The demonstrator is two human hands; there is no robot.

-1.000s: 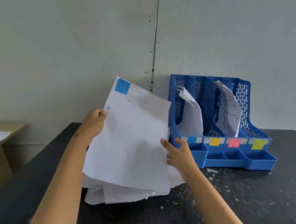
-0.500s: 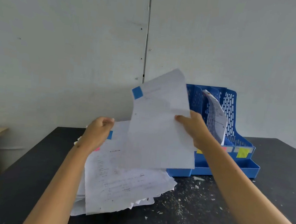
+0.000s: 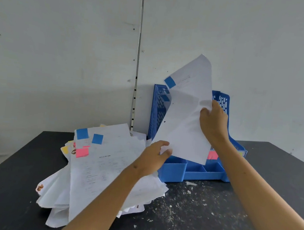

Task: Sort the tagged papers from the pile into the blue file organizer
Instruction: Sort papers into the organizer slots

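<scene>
The blue file organizer stands on the black worktop; its slots are mostly hidden behind a raised blue-tagged sheet. The right hand pinches that sheet's right edge, and the left hand curls round its lower corner. The tagged paper pile lies just left of the organizer.

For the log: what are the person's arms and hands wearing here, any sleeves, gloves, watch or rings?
Nothing shows: both forearms are bare up to the frame edge, with no sleeves in view. The left hand and right hand have no gloves, and no watch, bracelet or ring is visible.
</scene>
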